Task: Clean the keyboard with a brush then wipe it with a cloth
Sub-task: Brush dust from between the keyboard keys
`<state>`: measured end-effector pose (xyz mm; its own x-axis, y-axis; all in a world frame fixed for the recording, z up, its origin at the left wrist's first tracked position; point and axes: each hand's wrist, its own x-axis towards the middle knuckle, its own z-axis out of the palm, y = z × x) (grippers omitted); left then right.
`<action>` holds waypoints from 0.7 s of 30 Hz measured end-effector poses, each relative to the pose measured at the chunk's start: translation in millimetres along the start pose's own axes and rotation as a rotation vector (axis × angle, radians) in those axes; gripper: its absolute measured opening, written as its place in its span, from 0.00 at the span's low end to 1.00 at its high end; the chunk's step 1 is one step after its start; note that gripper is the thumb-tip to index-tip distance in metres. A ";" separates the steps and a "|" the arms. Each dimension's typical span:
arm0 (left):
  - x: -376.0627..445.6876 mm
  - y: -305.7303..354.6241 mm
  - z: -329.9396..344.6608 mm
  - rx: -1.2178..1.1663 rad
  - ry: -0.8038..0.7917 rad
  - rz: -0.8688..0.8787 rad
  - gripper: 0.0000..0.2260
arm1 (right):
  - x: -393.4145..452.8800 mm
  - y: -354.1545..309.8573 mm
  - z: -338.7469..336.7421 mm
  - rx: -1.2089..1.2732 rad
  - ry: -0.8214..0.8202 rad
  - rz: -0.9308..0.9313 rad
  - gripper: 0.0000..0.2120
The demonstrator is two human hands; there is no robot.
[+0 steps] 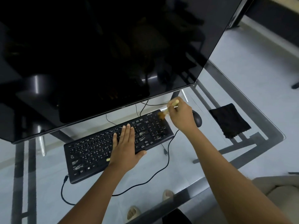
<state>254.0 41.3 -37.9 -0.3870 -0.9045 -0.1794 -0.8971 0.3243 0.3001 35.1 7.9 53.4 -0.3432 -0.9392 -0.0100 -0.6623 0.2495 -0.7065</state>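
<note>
A black keyboard (90,152) lies at an angle on the glass desk, with pale smudges on some keys. My left hand (125,146) rests flat on its middle, fingers together and thumb at the front edge. My right hand (182,116) grips a small brush (163,114) with a pale handle. Its brown bristles touch the keyboard's far right corner, blurred by motion. A black cloth (229,121) lies flat on the desk to the right, apart from both hands.
A large dark monitor (105,54) leans over the desk just behind the keyboard. A black mouse (197,120) sits right of the keyboard, partly behind my right wrist. Cables (168,152) trail across the glass desk (267,135). My feet show below.
</note>
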 end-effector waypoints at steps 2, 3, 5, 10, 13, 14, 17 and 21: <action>0.2 -0.1 -0.1 0.012 0.000 0.005 0.45 | -2.5 3.2 1.0 -0.020 -0.152 0.026 0.05; -0.1 -0.5 -0.1 0.026 -0.003 0.007 0.45 | -4.3 2.9 1.1 -0.080 -0.160 0.017 0.06; -0.7 -1.2 0.3 0.030 -0.005 0.008 0.45 | -3.1 8.1 -1.2 -0.100 0.012 0.022 0.05; -2.5 -6.3 0.1 0.050 -0.002 0.031 0.43 | -7.3 12.3 -6.5 -0.117 -0.175 0.056 0.09; -2.8 -7.3 0.2 0.037 -0.003 0.038 0.43 | -6.0 12.5 -9.6 -0.148 -0.002 0.024 0.07; -2.8 -7.7 -0.1 0.033 -0.001 0.039 0.43 | -3.5 13.4 -10.4 -0.139 0.008 0.017 0.07; -5.7 -10.1 -0.9 0.026 0.010 0.036 0.42 | -2.0 11.6 -6.9 -0.263 -0.160 -0.015 0.10; -15.0 -14.4 -2.2 0.004 0.051 0.000 0.42 | -1.1 3.8 0.5 -0.080 0.048 -0.075 0.05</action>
<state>273.2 49.6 -37.4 -0.3753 -0.9175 -0.1317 -0.8982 0.3249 0.2961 33.2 9.8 50.4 -0.3207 -0.9441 0.0757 -0.7375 0.1988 -0.6454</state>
